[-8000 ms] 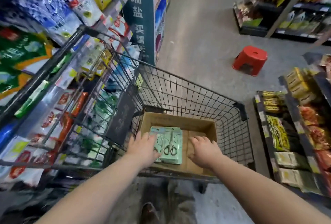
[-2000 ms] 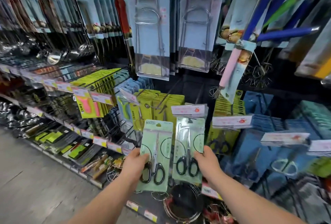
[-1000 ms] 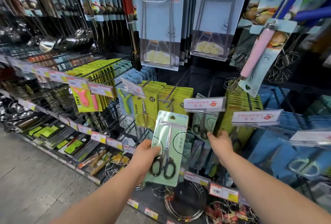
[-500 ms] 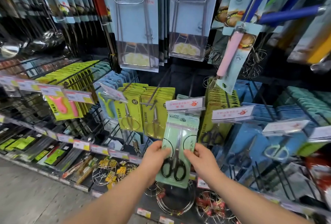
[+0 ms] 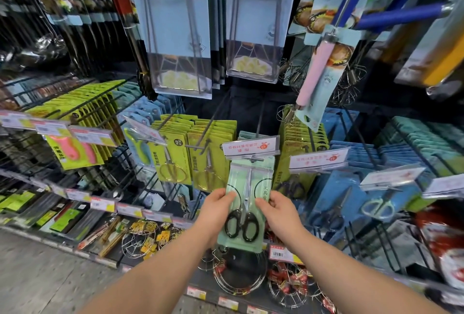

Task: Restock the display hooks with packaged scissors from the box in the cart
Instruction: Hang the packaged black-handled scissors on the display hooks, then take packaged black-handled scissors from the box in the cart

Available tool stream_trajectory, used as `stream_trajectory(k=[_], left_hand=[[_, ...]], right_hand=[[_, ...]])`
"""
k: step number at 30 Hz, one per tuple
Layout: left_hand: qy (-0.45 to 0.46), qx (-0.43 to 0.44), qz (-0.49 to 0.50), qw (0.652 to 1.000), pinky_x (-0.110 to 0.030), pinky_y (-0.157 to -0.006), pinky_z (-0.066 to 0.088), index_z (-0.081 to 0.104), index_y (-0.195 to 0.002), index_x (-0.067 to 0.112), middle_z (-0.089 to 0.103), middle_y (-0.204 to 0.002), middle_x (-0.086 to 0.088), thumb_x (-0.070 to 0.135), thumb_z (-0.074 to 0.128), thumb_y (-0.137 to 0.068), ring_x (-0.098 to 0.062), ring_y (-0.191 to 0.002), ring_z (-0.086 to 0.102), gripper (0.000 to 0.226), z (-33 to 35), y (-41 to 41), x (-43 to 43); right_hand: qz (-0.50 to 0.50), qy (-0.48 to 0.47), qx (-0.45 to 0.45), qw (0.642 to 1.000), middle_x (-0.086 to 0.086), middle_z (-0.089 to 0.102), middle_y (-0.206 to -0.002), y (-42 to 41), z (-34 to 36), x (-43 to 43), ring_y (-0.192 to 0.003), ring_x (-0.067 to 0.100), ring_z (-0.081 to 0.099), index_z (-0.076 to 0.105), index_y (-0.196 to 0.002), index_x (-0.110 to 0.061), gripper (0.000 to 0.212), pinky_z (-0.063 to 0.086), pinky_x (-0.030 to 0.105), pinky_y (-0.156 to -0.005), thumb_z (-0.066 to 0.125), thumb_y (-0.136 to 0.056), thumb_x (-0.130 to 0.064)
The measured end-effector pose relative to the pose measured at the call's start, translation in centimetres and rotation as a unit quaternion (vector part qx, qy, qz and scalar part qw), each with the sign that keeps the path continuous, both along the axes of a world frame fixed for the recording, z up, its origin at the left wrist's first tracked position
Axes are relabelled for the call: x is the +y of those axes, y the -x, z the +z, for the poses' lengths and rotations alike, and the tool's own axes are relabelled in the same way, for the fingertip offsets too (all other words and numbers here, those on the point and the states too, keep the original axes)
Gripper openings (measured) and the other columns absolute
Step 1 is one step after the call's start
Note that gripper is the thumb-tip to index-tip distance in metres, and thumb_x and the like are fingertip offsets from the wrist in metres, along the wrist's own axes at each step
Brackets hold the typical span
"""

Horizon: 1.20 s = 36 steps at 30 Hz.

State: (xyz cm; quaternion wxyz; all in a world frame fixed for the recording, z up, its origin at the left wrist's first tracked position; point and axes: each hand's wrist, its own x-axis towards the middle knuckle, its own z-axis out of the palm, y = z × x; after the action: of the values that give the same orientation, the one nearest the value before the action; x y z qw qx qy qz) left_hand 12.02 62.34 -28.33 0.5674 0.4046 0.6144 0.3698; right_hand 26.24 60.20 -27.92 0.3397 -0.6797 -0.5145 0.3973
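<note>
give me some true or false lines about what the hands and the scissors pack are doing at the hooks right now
1. The left hand and right hand both hold the pale green scissors pack. True.
2. The scissors in it have red handles. False: they are black.
3. The pack's top edge is up at the price tag. True.
4. The pack lies in a cardboard box. False: it is held upright at the display.
5. A pink-handled whisk hangs above and to the right. True.
</note>
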Motion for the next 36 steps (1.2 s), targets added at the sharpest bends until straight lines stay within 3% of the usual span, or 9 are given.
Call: stream_trajectory(k=[3, 5, 8, 12, 18, 22, 27, 30, 36], left_hand=[[-0.013, 0.052, -0.010, 0.999, -0.035, -0.087, 0.043, 0.060, -0.105, 0.009, 0.057, -0.098, -0.007, 0.026, 0.050, -0.097, -0.024, -0.095, 0.054, 0.021, -0.3, -0.2, 0.7], [-0.024, 0.090, -0.016, 0.996, -0.031, -0.073, 0.040, 0.056, -0.092, 0.012, 0.052, -0.084, -0.007, 0.023, 0.050, -0.096, -0.021, -0.078, 0.049, 0.013, -0.2, -0.5, 1.5], [-0.039, 0.144, -0.005, 0.989, -0.030, -0.082, 0.042, 0.054, -0.117, 0.006, 0.057, -0.104, -0.008, 0.020, 0.053, -0.095, -0.025, -0.093, 0.055, 0.027, 0.2, -1.2, 2.7], [-0.029, 0.202, -0.011, 0.979, -0.030, -0.078, 0.044, 0.054, -0.121, 0.004, 0.061, -0.103, -0.010, 0.020, 0.055, -0.092, -0.028, -0.092, 0.057, 0.033, 0.0, -1.9, 4.8], [-0.025, 0.236, -0.009, 0.971, -0.023, -0.054, 0.039, 0.056, -0.112, 0.005, 0.054, -0.075, -0.002, 0.021, 0.053, -0.093, -0.018, -0.061, 0.048, 0.025, -0.6, -2.5, 7.1], [-0.022, 0.284, -0.030, 0.958, -0.025, -0.068, 0.044, 0.057, -0.115, 0.008, 0.062, -0.097, -0.009, 0.023, 0.053, -0.094, -0.025, -0.078, 0.056, 0.027, -0.6, -2.7, 7.6], [-0.040, 0.327, -0.082, 0.941, -0.036, -0.087, 0.053, 0.048, -0.135, 0.010, 0.055, -0.128, -0.016, 0.027, 0.055, -0.092, -0.032, -0.104, 0.062, 0.046, 0.2, -2.3, 6.9], [-0.063, 0.416, -0.148, 0.895, -0.044, -0.099, 0.046, 0.040, -0.140, 0.014, 0.047, -0.132, -0.017, 0.037, 0.053, -0.092, -0.036, -0.116, 0.054, 0.054, 1.2, -1.7, 5.6], [-0.173, 0.630, -0.304, 0.693, -0.051, -0.113, 0.025, 0.020, -0.148, 0.018, 0.025, -0.152, -0.012, 0.052, 0.042, -0.094, -0.036, -0.141, 0.020, 0.068, 3.4, -0.1, 0.3]], right_hand=[[0.002, 0.014, -0.001, 1.000, 0.000, 0.044, -0.065, -0.3, -0.3, 1.0, -0.061, 0.016, 0.043, 0.049, -0.074, -0.012, 0.024, 0.034, 0.028, -0.057, 0.055, -0.092, -0.026], [0.006, 0.016, -0.015, 1.000, -0.002, 0.045, -0.065, -0.7, -0.4, 1.9, -0.061, 0.015, 0.045, 0.051, -0.078, -0.012, 0.021, 0.035, 0.028, -0.058, 0.055, -0.092, -0.026], [0.002, 0.026, -0.017, 1.000, -0.005, 0.054, -0.075, -1.1, -0.4, 3.2, -0.070, 0.013, 0.053, 0.053, -0.096, -0.011, 0.016, 0.041, 0.023, -0.059, 0.056, -0.092, -0.026], [0.000, 0.046, -0.033, 0.998, 0.010, 0.063, -0.096, -1.8, -0.1, 5.0, -0.088, 0.025, 0.060, 0.056, -0.109, -0.009, 0.026, 0.049, 0.034, -0.079, 0.055, -0.092, -0.028], [0.010, 0.109, -0.055, 0.992, 0.006, 0.058, -0.127, -2.3, -0.2, 7.5, -0.116, 0.026, 0.054, 0.053, -0.124, -0.015, 0.035, 0.042, 0.032, -0.099, 0.050, -0.095, -0.035], [0.014, 0.140, -0.074, 0.987, 0.008, 0.044, -0.145, -2.4, -0.8, 8.0, -0.132, 0.027, 0.042, 0.042, -0.140, -0.015, 0.055, 0.033, 0.035, -0.111, 0.049, -0.093, -0.043], [0.022, 0.107, -0.117, 0.987, 0.011, 0.049, -0.139, -2.6, -0.1, 6.8, -0.127, 0.029, 0.046, 0.041, -0.139, -0.016, 0.048, 0.038, 0.033, -0.103, 0.050, -0.095, -0.033], [0.044, 0.073, -0.147, 0.986, 0.012, 0.036, -0.148, -2.8, 0.5, 4.8, -0.134, 0.029, 0.038, 0.026, -0.147, -0.015, 0.059, 0.032, 0.033, -0.108, 0.051, -0.095, -0.028], [0.077, 0.051, -0.312, 0.946, 0.008, 0.020, -0.155, -2.6, 2.2, -0.8, -0.141, 0.030, 0.024, 0.020, -0.148, -0.020, 0.064, 0.030, 0.043, -0.112, 0.048, -0.093, -0.037]])
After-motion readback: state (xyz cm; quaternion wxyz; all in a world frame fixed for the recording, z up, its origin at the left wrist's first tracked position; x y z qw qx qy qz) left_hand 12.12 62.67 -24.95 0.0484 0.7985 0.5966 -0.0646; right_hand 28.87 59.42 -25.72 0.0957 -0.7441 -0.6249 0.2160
